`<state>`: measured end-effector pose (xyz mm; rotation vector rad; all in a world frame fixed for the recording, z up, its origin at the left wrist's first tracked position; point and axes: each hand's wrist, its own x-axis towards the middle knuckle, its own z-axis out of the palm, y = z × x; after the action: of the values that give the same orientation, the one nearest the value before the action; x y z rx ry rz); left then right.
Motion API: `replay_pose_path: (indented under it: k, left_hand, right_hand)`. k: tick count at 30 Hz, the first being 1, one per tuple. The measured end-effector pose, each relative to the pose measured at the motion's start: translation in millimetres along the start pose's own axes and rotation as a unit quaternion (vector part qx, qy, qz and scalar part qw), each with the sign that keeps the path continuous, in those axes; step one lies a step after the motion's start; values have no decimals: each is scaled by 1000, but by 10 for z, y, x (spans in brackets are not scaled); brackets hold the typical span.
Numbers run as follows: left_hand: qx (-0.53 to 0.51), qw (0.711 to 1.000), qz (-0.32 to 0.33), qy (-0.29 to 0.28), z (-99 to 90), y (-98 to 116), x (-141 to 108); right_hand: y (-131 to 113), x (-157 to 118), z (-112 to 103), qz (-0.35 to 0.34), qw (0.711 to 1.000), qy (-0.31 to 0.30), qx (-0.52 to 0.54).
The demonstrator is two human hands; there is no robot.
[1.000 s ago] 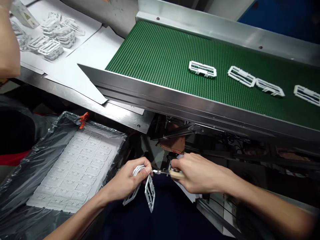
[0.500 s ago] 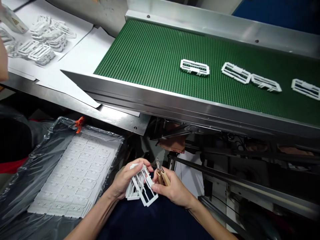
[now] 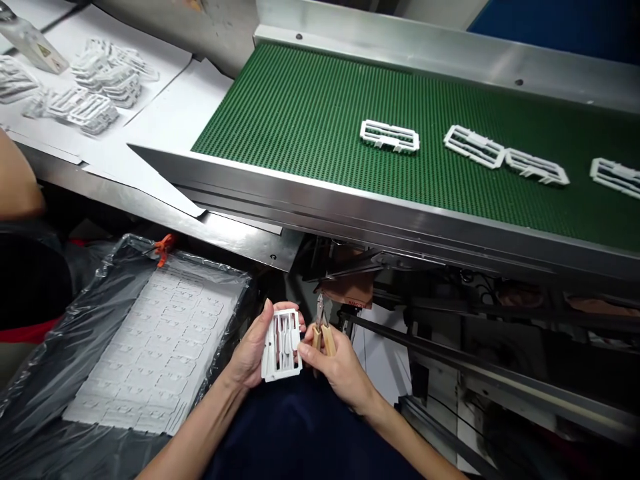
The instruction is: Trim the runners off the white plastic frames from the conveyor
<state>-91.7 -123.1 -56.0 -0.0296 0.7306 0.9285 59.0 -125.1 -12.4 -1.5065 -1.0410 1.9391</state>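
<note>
My left hand is closed around a small stack of white slotted plastic frames, held upright in front of my lap. The frames lie roughly flush on each other. In my right hand is a pair of nippers with tan handles, its metal jaws pointing up. The right thumb touches the right edge of the top frame. Further off, several similar white frames lie spaced out on the green conveyor belt.
Stacks of white frames lie on the paper-covered table at upper left. Below it, a box lined with clear plastic holds rows of white pieces, an orange clip on its rim. Another person's arm shows at the left edge.
The top frame, tilted across the others before, now lines up with the stack. Both hands have risen slightly. The other person's arm reaches further into view at left.
</note>
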Motion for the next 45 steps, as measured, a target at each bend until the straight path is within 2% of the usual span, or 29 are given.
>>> replay_pose_path:
  k: [2, 3, 6, 8, 11, 13, 15, 18, 26, 33, 36, 41, 43, 45]
  left_hand:
    - [5, 1000, 12, 6, 8, 20, -4]
    - [12, 1000, 15, 13, 11, 30, -9]
    - [49, 999, 0, 24, 25, 52, -34]
    - [79, 997, -18, 10, 43, 65, -52]
    - [121, 992, -30, -9, 80, 91, -80]
    - [145, 989, -34, -12, 102, 113, -101]
    - [163, 986, -37, -16, 116, 135, -122]
    - [182, 982, -35, -19, 115, 158, -147]
    - [231, 971, -29, -46, 44, 192, -178]
    - [236, 970, -32, -52, 35, 212, -173]
    - [214, 975, -39, -41, 55, 205, -166]
    - [124, 991, -45, -30, 95, 205, -129]
    - [92, 994, -54, -14, 98, 209, -101]
    - [58, 997, -57, 11, 91, 217, -68]
  right_hand:
    - [-62, 4, -102, -26, 992, 17, -120]
    - [-107, 5, -169, -50, 979, 33, -194]
    - [-282, 9, -383, -131, 898, 49, -416]
    - [-408, 14, -496, -162, 837, 13, -522]
    - [-559, 32, -576, -178, 764, -48, -618]
    - [-622, 51, -577, -184, 728, -70, -657]
    - [-659, 71, -558, -183, 703, -86, -682]
    - [-690, 91, -525, -177, 683, -102, -701]
    - [-760, 92, -512, -171, 675, -125, -707]
    - [-746, 87, -493, -156, 700, -123, -686]
    - [-715, 85, -487, -153, 735, -122, -650]
    - [-777, 79, -505, -110, 833, -77, -536]
    - [-870, 60, -527, -102, 848, -48, -518]
    - [-987, 26, -547, -101, 849, -25, -518]
